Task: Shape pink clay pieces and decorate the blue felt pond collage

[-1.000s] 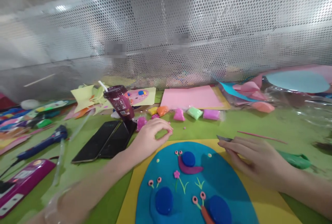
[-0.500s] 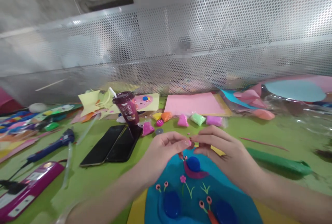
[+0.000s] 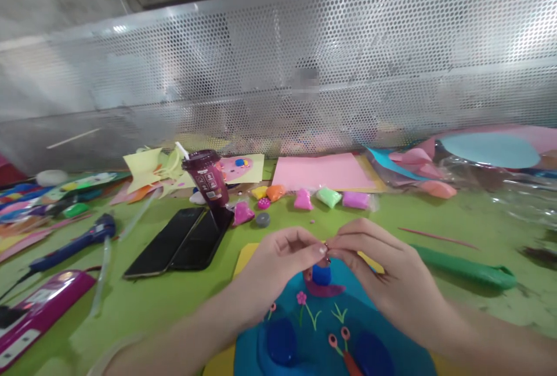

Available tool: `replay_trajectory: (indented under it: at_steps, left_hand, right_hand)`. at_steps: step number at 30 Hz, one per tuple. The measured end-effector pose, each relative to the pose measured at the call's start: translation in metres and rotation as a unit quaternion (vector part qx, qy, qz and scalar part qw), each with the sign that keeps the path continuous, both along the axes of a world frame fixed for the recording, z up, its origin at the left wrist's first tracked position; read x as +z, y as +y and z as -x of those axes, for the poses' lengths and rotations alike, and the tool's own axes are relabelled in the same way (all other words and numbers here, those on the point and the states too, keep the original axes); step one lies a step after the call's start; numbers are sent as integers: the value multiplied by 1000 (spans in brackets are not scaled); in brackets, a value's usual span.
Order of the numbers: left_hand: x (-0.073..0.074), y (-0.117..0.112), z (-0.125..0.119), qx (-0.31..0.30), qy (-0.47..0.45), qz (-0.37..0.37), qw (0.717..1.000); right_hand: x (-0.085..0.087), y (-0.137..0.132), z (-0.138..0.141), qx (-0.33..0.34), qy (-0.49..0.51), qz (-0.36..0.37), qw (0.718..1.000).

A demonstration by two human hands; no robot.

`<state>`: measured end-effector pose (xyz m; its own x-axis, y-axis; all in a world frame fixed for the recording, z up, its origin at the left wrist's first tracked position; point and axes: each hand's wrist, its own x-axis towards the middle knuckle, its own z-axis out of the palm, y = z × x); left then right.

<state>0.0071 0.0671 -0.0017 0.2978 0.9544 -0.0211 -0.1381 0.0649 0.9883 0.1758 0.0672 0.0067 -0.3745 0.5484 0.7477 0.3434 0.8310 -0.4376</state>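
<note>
My left hand (image 3: pixel 292 260) and my right hand (image 3: pixel 378 266) meet fingertip to fingertip, both closed in a pinch. Between them is a tiny dark reddish piece (image 3: pixel 327 254), too small and too covered to name. Just below lies a blue clay picture (image 3: pixel 322 347) on a yellow sheet (image 3: pixel 246 257). It bears a snail with a blue shell (image 3: pixel 322 275) and purple body, partly behind my fingers. Lower down are a pink clay flower (image 3: pixel 301 297), green grass blades, two larger blue domes (image 3: pixel 281 341) and pink eyes on green stalks (image 3: pixel 339 338).
Small bags of coloured clay (image 3: pixel 328 196) line the back. To the left are a purple cup (image 3: pixel 208 179), two dark phones (image 3: pixel 202 242), a glue gun (image 3: pixel 76 242) and a magenta power strip (image 3: pixel 47 318). A green roll (image 3: pixel 470 268) lies right, near a thin pink stick (image 3: pixel 437 237).
My fingertips have come closer together and slightly lower, over the upper snail. The left hand now covers part of the left stalk eyes. The view has shifted slightly.
</note>
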Motion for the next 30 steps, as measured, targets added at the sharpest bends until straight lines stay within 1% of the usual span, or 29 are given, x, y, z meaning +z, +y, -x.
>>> replay_trajectory:
  at_steps: [3, 6, 11, 14, 17, 19, 21, 23, 25, 27, 30]
  left_hand:
    - [-2, 1, 2, -2, -7, -2, 1000]
    - [-3, 3, 4, 3, -27, 2, 1000]
    - [-4, 6, 4, -10, -65, 2, 998]
    - [-5, 7, 5, -4, -55, -16, 998]
    - [-3, 11, 10, 21, -44, -33, 998]
    - [-3, 18, 16, 40, -50, -40, 997]
    - [-4, 27, 22, 56, -55, -44, 996]
    - [-7, 36, 28, 71, -61, -45, 995]
    - [-11, 42, 31, 84, -65, -45, 993]
    - [-14, 44, 32, 94, -65, -44, 993]
    - [-16, 44, 32, 101, -63, -38, 992]
  right_hand:
    - [-2, 2, -1, 6, 0, 25, 1000]
    - [-5, 4, -3, -2, 0, 49, 999]
    - [-10, 7, -6, -5, -4, 75, 997]
    - [-12, 8, -7, 6, -12, 64, 998]
    - [-8, 11, -10, 6, -19, 37, 999]
    - [-3, 12, -17, -8, -26, 26, 999]
    - [1, 12, -26, -36, -30, 30, 998]
    - [-1, 10, -36, -69, -30, 53, 996]
    - [-7, 8, -47, -78, -46, 82, 992]
    - [-15, 7, -57, -44, -82, 95, 991]
    - [-23, 6, -67, 44, -146, 77, 985]
